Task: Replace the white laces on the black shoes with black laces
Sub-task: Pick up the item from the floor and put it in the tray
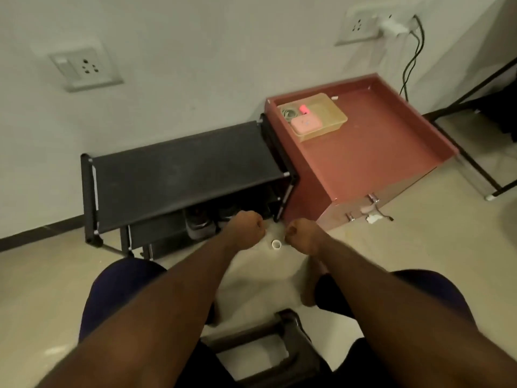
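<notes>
Our left hand and right hand, both bunched fists, just before the black shoes inside the rack.

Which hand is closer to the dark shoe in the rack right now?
Left. The left hand is just right of the dark shoe in the black rack; the right hand is farther right, past the white cap.

A black rack stands mid-frame against the wall, a reddish cabinet touching its right side with a tan tray on top; a white cap lies on the floor below.
</notes>
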`<state>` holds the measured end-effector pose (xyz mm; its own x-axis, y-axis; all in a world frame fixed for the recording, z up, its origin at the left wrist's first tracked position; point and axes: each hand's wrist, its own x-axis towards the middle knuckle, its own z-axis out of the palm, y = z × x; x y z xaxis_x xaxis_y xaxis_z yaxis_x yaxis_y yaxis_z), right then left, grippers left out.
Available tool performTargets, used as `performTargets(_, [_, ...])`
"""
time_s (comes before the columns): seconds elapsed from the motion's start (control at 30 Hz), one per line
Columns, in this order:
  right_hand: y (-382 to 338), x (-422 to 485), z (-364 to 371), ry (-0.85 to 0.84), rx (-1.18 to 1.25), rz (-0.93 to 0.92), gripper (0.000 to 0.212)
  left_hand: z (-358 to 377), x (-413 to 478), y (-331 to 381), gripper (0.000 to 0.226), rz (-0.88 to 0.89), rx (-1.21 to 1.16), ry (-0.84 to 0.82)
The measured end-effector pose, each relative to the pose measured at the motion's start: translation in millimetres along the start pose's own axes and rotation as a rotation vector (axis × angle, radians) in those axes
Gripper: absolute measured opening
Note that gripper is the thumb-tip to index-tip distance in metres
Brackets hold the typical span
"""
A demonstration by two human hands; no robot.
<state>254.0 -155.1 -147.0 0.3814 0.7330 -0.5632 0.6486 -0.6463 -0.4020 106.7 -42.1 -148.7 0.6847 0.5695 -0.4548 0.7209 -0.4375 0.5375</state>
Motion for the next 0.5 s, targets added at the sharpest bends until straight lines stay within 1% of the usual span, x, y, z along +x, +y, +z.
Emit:
performTargets(0.07, [12, 13, 22, -0.055, -0.001, 0.022, 0.018, 27, 7, -16, 0.02, -0.072, -0.053, -0.041])
performTargets(0.17, [28, 38, 50, -0.123, 0.009, 0.068, 0.052, 64, 23, -45, 0.029, -0.218, -0.11, -0.096])
performTargets(0.23, [39, 63, 69, -0.174, 0.023, 0.076, 0.062, 88, 43, -64, 0.032, -0.281, -0.13, -0.119])
performTargets(0.33, [54, 104, 99, -0.246, 0.049, 0.119, 0.071, 120, 76, -88, 0.04, -0.316, -0.105, -0.169])
performTargets(0.4, [64, 135, 119, -0.289, 0.04, 0.141, 0.073, 142, 103, -104, 0.045, -0.301, -0.048, -0.222])
performTargets(0.5, [80, 181, 145, -0.322, 0.035, 0.152, 0.074, 167, 149, -124, 0.045, -0.328, -0.042, -0.282])
